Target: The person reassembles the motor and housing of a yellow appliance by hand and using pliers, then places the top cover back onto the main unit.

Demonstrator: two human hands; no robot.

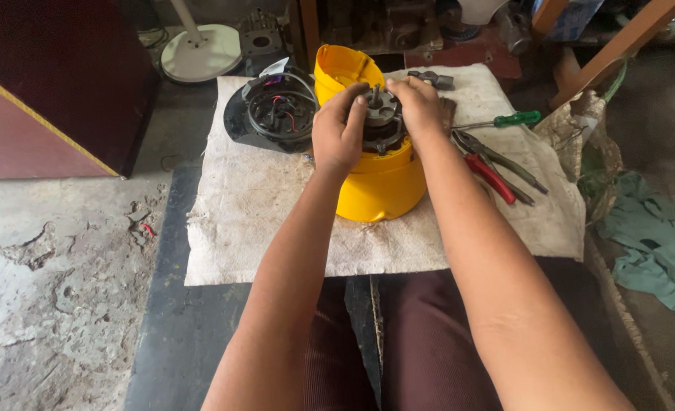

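Yellow motor housing [381,183] is steadying the grey motor core [382,114]; your left hand [337,129] and right hand [420,106] are clamping it at nine and three o'clock.

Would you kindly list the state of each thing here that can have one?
Left hand: gripping the motor.
Right hand: gripping the motor.
Motor: seated in the housing, shaft up.
Yellow housing: upright, open-topped.
Black base: detached, wires exposed.
Pliers: lying flat.
Screwdriver: lying flat.
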